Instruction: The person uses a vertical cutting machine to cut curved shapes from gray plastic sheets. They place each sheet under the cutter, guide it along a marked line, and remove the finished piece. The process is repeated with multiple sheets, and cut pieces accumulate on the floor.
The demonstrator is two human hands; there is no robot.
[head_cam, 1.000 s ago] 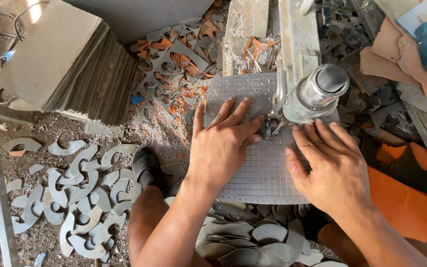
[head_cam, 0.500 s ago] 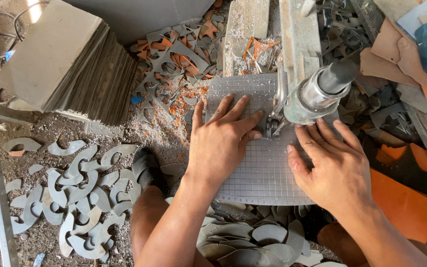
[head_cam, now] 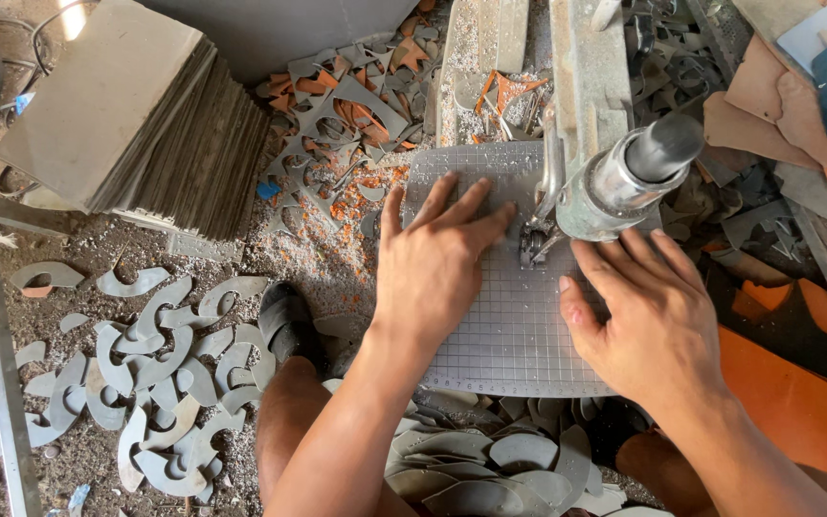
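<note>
i see no real package, sign or screen here. the only thing like a label is a small blue scrap (head_cam: 266,190) on the ground, just beside the stack of grey sheets (head_cam: 136,115); its marking is too small to tell.

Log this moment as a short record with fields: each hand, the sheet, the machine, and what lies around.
left hand: left hand flat, fingers spread, on the gridded sheet
right hand: right hand flat on the same sheet, beside the machine head
sheet: grey, grid-marked, lying under both palms
machine: metal cutting head down at the sheet's far part
left side: stack of flat grey sheets; curved grey cut pieces on the ground
beyond: orange and grey offcuts
</note>
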